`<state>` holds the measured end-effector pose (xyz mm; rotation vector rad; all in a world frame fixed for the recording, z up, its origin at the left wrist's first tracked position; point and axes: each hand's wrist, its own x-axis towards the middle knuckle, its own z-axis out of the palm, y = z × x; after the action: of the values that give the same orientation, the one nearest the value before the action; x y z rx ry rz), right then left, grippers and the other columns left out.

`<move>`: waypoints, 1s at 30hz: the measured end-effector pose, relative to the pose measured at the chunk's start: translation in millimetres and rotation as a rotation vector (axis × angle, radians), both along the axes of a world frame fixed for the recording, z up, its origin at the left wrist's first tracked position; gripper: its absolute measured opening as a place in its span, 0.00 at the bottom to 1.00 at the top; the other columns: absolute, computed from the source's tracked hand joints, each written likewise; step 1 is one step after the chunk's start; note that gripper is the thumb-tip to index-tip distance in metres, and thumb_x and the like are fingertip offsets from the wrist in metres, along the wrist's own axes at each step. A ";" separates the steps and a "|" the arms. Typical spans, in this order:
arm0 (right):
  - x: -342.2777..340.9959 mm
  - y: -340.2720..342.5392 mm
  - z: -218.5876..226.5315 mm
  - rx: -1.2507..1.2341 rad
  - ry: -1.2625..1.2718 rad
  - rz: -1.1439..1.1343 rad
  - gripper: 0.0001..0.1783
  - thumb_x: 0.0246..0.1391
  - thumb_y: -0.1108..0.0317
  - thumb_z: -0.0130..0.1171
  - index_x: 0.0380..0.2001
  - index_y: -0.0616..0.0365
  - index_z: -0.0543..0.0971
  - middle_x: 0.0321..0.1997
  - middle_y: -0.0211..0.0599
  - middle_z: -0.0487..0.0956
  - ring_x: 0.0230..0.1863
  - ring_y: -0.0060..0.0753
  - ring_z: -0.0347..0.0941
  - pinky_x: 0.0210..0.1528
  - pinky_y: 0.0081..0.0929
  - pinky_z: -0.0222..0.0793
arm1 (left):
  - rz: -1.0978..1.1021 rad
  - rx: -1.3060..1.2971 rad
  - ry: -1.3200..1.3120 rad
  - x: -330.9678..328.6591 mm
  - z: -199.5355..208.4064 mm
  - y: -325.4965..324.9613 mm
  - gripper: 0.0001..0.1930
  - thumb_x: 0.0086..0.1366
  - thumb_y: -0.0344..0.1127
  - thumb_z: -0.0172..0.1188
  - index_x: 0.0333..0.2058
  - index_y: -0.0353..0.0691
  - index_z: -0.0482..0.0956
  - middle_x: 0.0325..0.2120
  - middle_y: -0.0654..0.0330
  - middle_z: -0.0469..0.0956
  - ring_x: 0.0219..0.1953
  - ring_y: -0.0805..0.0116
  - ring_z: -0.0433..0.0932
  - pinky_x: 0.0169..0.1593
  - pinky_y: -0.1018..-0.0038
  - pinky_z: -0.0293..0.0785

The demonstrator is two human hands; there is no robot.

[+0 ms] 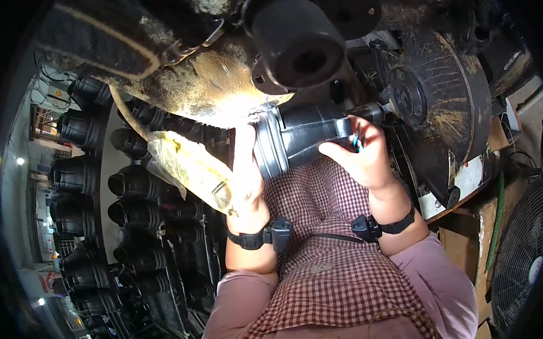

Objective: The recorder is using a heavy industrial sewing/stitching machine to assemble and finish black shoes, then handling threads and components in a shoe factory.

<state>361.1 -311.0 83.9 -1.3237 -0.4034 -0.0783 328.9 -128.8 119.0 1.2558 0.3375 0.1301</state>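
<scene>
A black rubber boot (pixel 306 138) with a grey metal band around its wide end lies sideways in front of my chest. Its narrow end sits on a shaft (pixel 374 112) that runs toward a dark round disc (pixel 442 98). My left hand (pixel 246 170) grips the wide, banded end from the left. My right hand (pixel 364 157) is closed around the narrow end, with a small blue thing (pixel 356 143) between its fingers. Both wrists wear black straps. Above hangs a greasy machine body with a black cylinder (pixel 297 40).
Rows of black ribbed rubber boots (pixel 135 192) fill the left side, and a yellowish plastic bag (pixel 187 163) lies by my left hand. A wire-guarded fan (pixel 516 250) and cardboard boxes (pixel 465 246) stand at the lower right.
</scene>
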 end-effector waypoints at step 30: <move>13.5 -12.4 -42.9 -0.504 -0.292 -0.465 0.15 0.63 0.64 0.45 0.40 0.60 0.79 0.47 0.42 0.79 0.51 0.38 0.73 0.50 0.30 0.63 | -0.031 0.223 -0.399 -75.2 -5.2 -37.2 0.43 0.56 0.43 0.57 0.64 0.24 0.49 0.56 0.47 0.65 0.57 0.62 0.66 0.61 0.69 0.58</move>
<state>374.5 -323.4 41.0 -1.8963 -0.3656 -0.5949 253.7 -166.1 113.8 1.4187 -0.0438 0.3940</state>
